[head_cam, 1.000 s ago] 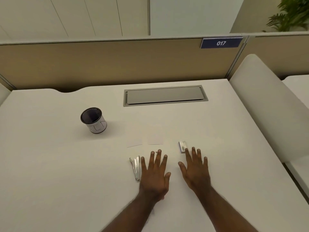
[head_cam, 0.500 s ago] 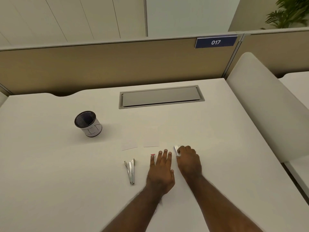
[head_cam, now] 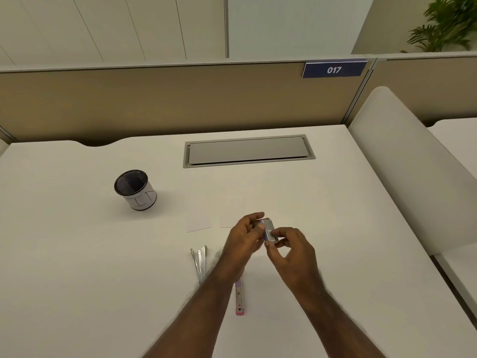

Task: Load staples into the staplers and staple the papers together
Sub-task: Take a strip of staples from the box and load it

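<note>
Opening the staple box: loading has not begun.

You hold the small grey cardboard staple box (head_cam: pixel 268 229) above the white surface (head_cam: pixel 77 254), left hand (head_cam: pixel 244 237) and right hand (head_cam: pixel 290 245) each pinching it. Both staplers lie below your grip: the open silver metal stapler (head_cam: pixel 200 263) to its left, the pink-tipped stapler (head_cam: pixel 239 297) under your left wrist. Next, I judge, you must draw out a staple strip.

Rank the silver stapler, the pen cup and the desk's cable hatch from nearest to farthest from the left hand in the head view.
1. Silver stapler, lying just left of the left hand.
2. Pen cup, farther left and back.
3. Cable hatch, at the desk's back; close to the cup's distance, so that order is loose.
</note>
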`<state>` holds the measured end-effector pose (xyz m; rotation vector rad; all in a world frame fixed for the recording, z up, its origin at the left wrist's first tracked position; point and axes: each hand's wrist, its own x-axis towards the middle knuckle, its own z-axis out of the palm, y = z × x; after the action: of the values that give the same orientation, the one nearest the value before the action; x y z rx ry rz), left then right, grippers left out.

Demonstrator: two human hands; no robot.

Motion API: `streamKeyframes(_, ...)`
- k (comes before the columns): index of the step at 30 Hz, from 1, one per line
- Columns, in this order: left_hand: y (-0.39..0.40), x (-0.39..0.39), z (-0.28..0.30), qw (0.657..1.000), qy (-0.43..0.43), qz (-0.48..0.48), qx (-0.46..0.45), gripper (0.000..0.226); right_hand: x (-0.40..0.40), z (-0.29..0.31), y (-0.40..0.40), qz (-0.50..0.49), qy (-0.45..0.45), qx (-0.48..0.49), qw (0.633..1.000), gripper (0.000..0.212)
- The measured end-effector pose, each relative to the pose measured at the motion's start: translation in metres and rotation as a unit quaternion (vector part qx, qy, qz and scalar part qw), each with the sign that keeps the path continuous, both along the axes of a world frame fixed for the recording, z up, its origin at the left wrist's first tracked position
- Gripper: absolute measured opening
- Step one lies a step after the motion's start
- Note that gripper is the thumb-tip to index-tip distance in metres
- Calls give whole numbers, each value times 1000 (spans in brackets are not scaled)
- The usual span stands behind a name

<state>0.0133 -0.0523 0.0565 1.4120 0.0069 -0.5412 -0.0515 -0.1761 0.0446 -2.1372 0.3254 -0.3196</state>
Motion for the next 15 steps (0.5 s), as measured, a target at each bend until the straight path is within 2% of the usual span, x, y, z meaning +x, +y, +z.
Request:
streamKeyframes(2, 6, 0, 5, 994, 57, 7, -97, 24, -1, 9, 2, 9, -9, -20, 1000, 26)
streamKeyframes(5, 11, 1, 8, 977, 110, 9, -181, 28, -2, 17, 2, 20, -28, -49, 998, 22)
streamKeyframes(9, 18, 1, 8, 956, 156, -14, -247, 42, -1, 25, 3, 37, -46, -75, 995, 21)
streamKeyframes(15, 20, -2, 9, 927, 195, 3, -320, 37, -4, 33, 4, 58, -59, -132, 988, 21)
